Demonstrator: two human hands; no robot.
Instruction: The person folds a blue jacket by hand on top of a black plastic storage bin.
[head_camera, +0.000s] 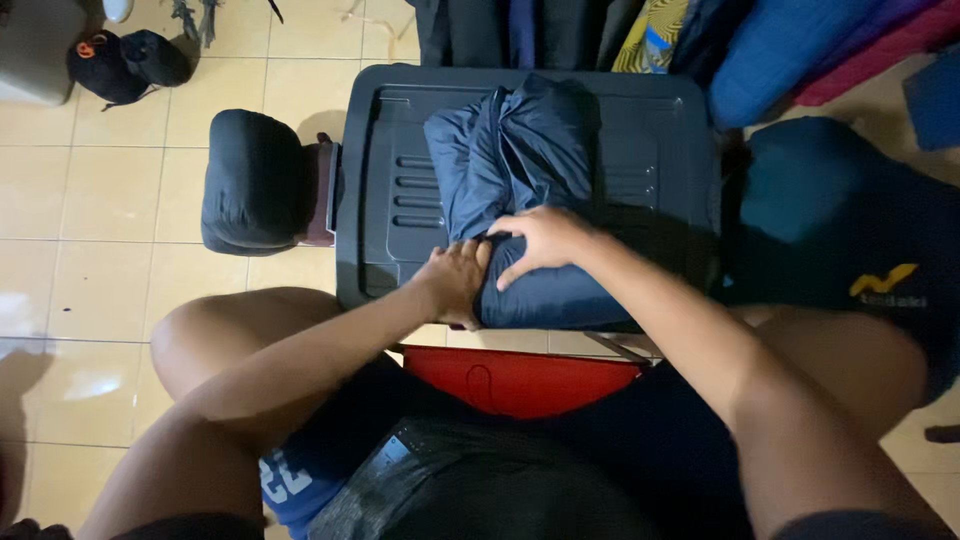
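Note:
A dark blue folded garment (520, 160) lies on the flat black plastic lid (385, 190) of a storage box in front of me. My left hand (455, 283) presses against the near left edge of the garment, fingers curled on the cloth. My right hand (540, 240) lies flat on top of the garment's near end, fingers spread toward the left. The far part of the garment is bunched into a rounded fold. My bare knees flank the box.
A black rolled bundle (250, 180) sits left of the lid. A red item (520, 380) lies between my legs. Another dark garment with a yellow mark (850, 240) is on the right. Hanging clothes and coloured cushions (780, 45) line the back. A black cap (125, 60) rests on the tiled floor.

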